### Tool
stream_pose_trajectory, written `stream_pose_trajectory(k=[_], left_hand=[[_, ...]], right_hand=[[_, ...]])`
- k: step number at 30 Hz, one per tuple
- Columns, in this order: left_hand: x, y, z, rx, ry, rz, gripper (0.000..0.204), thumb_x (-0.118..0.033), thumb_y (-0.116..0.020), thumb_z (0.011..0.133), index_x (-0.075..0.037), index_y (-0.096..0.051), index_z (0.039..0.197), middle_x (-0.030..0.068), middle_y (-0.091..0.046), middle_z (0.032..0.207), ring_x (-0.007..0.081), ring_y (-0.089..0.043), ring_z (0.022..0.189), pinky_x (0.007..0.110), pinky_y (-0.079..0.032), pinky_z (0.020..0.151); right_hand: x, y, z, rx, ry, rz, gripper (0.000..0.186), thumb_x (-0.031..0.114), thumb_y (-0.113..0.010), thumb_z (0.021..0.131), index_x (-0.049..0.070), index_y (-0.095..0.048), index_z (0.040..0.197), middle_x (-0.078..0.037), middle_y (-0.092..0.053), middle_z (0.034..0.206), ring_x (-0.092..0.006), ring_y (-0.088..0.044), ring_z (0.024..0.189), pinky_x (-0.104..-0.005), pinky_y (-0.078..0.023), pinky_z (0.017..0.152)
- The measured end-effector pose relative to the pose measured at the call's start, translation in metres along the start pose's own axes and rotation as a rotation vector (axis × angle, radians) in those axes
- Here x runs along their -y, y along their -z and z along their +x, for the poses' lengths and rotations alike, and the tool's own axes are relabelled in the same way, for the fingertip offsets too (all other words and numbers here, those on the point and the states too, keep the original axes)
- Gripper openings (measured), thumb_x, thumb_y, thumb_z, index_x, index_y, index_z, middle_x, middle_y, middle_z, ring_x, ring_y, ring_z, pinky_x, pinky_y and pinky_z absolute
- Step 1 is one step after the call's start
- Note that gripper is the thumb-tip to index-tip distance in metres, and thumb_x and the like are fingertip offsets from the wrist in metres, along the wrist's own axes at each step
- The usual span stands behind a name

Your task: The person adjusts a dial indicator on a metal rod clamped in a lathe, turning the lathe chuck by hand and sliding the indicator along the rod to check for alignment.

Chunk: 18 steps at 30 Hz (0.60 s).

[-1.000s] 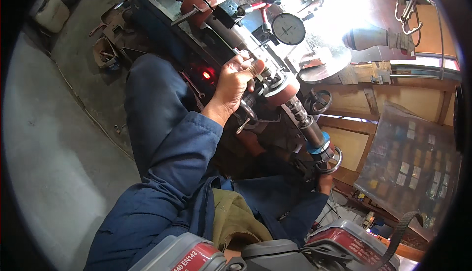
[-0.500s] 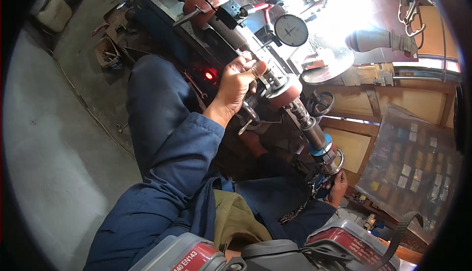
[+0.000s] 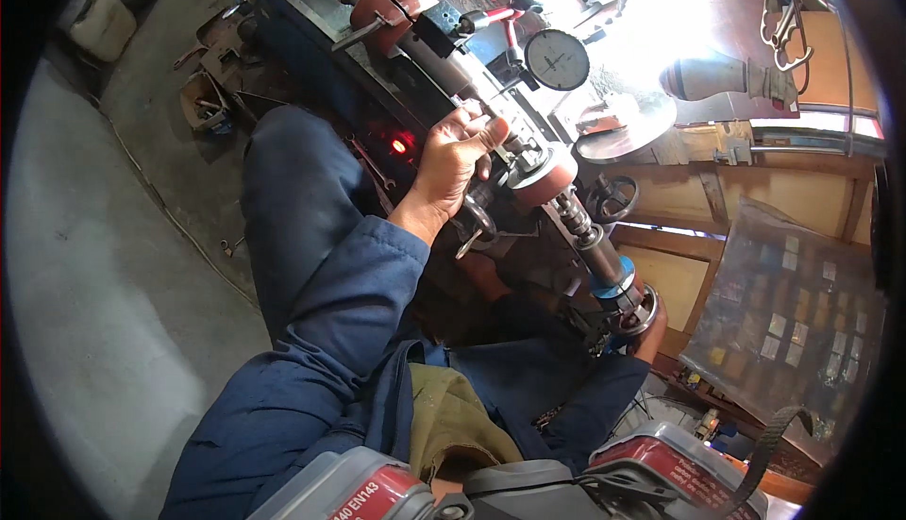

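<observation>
A long steel shaft with stepped lobes, like a camshaft [image 3: 569,207], lies slantwise in a bench machine. My left hand [image 3: 457,154] is closed around its upper part, thumb on top, just above a reddish-brown round support [image 3: 545,176]. At the shaft's lower right end, past a blue ring [image 3: 615,279], is a chromed handwheel [image 3: 645,309]. My right hand [image 3: 653,325] is closed at the wheel's outer rim; its fingers are mostly hidden behind it. Above my left hand, a round dial gauge [image 3: 557,59] hangs on a red-jointed arm [image 3: 511,31] beside the shaft.
A second reddish-brown support [image 3: 390,6] stands at the machine's far left. Another handwheel [image 3: 613,199] sits right of the shaft. A grinder-like tool [image 3: 708,78] lies on the brightly lit bench. Wrenches [image 3: 373,163] lie beside my left knee. A small box [image 3: 204,102] stands on the floor.
My right hand has moved up from below the handwheel to its outer rim, and its forearm has risen with it. My left hand stays on the shaft.
</observation>
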<state>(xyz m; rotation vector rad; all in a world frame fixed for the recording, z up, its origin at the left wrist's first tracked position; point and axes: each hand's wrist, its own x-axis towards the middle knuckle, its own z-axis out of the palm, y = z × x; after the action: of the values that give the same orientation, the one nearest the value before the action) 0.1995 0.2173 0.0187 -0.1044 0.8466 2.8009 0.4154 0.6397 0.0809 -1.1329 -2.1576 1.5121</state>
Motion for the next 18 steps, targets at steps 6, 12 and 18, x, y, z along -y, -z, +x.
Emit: stream_pose_trajectory(k=[6,12,18], left_hand=[[0.001,0.000,0.001,0.008,0.025,-0.011,0.021,-0.024,-0.073,0.087,-0.009,-0.059,0.094,0.0008,-0.067,0.085,0.0041,-0.053,0.070,0.020,-0.038,0.050],[0.000,0.002,0.002,-0.006,0.024,0.022,0.020,-0.024,-0.072,0.088,-0.008,-0.062,0.095,-0.0012,-0.063,0.084,0.0034,-0.049,0.061,0.019,-0.036,0.049],[0.001,0.001,0.002,-0.024,0.036,0.013,0.021,-0.024,-0.071,0.088,-0.008,-0.065,0.100,-0.0039,-0.056,0.084,0.0028,-0.045,0.053,0.019,-0.035,0.048]], right_hand=[[-0.017,-0.026,-0.009,0.130,0.040,-0.008,0.023,0.023,-0.057,0.097,0.002,-0.064,0.100,-0.003,-0.064,0.082,-0.0108,-0.058,0.073,-0.0279,-0.047,0.065],[-0.027,-0.026,-0.027,0.203,0.042,-0.150,0.024,0.025,-0.057,0.097,0.003,-0.064,0.100,-0.002,-0.061,0.078,-0.0102,-0.056,0.066,-0.0270,-0.045,0.058],[-0.034,0.016,-0.050,0.262,-0.006,-0.298,0.025,0.028,-0.058,0.097,0.003,-0.063,0.099,-0.001,-0.059,0.074,-0.0096,-0.054,0.058,-0.0261,-0.043,0.051]])
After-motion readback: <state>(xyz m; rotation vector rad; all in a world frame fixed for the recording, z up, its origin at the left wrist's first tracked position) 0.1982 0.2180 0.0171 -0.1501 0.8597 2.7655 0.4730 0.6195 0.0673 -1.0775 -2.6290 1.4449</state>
